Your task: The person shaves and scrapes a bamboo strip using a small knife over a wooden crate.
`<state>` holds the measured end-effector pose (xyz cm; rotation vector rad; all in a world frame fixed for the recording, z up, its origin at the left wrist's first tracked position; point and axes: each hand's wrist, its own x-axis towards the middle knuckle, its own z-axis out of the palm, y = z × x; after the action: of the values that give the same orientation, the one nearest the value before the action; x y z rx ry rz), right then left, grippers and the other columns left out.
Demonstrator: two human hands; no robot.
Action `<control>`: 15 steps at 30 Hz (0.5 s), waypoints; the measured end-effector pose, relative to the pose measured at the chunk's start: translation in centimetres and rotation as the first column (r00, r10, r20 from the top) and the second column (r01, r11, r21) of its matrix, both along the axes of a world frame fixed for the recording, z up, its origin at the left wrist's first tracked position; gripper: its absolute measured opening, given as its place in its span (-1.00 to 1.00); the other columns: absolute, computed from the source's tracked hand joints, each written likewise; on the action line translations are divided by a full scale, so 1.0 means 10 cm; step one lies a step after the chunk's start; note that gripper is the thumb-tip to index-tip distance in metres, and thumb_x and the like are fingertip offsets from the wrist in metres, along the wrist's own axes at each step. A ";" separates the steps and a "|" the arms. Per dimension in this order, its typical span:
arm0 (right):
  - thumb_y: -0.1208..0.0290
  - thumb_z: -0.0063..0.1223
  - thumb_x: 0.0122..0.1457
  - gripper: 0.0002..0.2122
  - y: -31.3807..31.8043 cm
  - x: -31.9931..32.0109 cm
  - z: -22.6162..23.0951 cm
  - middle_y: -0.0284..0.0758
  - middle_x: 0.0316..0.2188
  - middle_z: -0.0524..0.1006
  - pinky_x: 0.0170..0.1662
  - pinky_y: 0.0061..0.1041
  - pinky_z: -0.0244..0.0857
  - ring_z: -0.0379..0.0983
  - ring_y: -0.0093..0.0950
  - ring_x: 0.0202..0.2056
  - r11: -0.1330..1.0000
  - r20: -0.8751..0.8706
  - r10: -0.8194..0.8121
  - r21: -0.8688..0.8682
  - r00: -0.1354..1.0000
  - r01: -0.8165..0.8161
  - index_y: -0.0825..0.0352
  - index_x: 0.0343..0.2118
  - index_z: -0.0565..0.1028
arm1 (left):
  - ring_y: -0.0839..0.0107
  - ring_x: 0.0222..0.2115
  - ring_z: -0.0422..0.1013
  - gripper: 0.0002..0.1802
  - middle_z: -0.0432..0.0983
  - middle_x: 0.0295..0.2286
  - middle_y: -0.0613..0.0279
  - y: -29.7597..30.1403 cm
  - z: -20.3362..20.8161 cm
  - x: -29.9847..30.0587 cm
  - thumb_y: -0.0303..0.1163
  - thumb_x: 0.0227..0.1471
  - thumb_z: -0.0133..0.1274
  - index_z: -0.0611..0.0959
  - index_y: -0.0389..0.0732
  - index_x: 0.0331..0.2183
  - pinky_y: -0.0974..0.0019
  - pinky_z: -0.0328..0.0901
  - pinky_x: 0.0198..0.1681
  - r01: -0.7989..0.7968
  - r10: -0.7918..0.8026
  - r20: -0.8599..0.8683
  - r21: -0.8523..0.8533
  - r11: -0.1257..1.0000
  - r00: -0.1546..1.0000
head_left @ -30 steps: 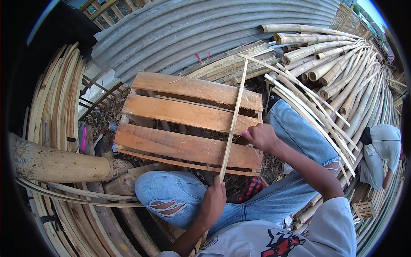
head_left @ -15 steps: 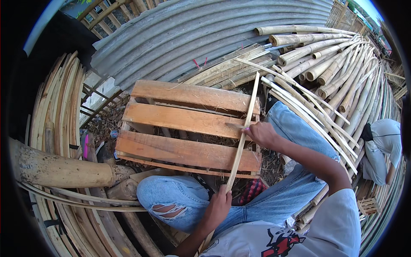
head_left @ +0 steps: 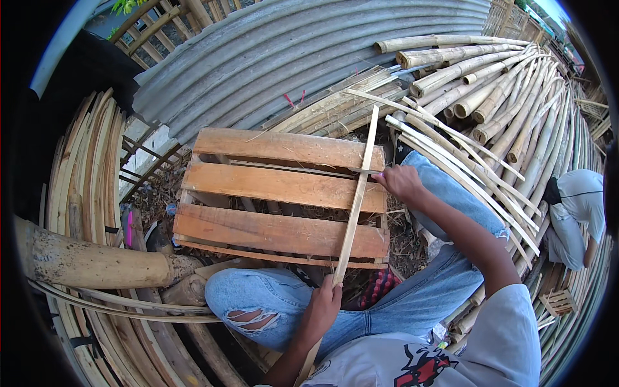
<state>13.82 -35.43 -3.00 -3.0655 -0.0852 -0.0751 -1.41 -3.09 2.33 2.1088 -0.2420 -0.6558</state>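
Note:
A long pale bamboo strip slants from my lap across the right part of a slatted wooden crate. My left hand is wrapped round its near portion, beside my knee. Farther along, my right hand is closed on a knife, of which a bit of pinkish handle shows at the fingers. The thin blade lies crosswise against the strip, near the crate's far slats. Fine shavings are scattered over the slats.
Bamboo poles lie piled at the far right, with split strips beside my right leg. A corrugated sheet stands behind the crate. At left are a thick bamboo trunk and stacked strips. A person bends over at right.
My right hand and the knife have moved farther out along the strip. The strip's far end has shifted slightly left. My left hand keeps its grip.

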 end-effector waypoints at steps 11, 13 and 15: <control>-0.02 -0.35 0.25 -0.44 0.24 -0.10 0.16 -0.14 -0.73 0.47 -0.62 -0.24 0.29 0.46 -0.17 -0.64 0.987 -0.103 0.164 0.020 0.981 -0.162 0.28 -0.71 0.47 | 0.23 -0.62 0.34 -0.79 0.37 -0.65 0.10 0.21 0.10 -0.06 -0.34 0.14 -0.16 0.39 -0.31 -0.32 0.24 0.22 -0.59 -0.069 0.051 -0.261 -0.058 0.996 0.964; -0.04 -0.35 0.24 -0.44 0.02 -0.01 0.10 -0.16 -0.71 0.49 -0.61 -0.23 0.29 0.47 -0.19 -0.63 0.986 -0.098 0.166 -0.014 0.981 -0.168 0.26 -0.70 0.48 | 0.59 -0.72 0.25 -0.82 0.32 -0.67 0.31 0.27 0.15 -0.19 -0.36 0.14 -0.16 0.39 -0.29 -0.31 0.42 0.18 -0.69 -0.049 0.035 -0.247 -0.051 0.997 0.968; -0.08 -0.36 0.23 -0.43 -0.25 0.22 0.07 -0.20 -0.70 0.50 -0.61 -0.25 0.29 0.47 -0.21 -0.63 0.994 -0.085 0.026 -0.105 0.996 -0.034 0.25 -0.69 0.49 | 0.59 -0.70 0.26 -0.79 0.32 -0.66 0.32 0.36 0.16 -0.36 -0.35 0.15 -0.15 0.40 -0.31 -0.27 0.43 0.20 -0.66 -0.005 -0.003 -0.226 -0.035 0.999 0.974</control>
<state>16.01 -37.89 -2.26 -3.1676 -0.1347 0.0612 -4.98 0.55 3.88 1.9798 -0.1242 -0.8775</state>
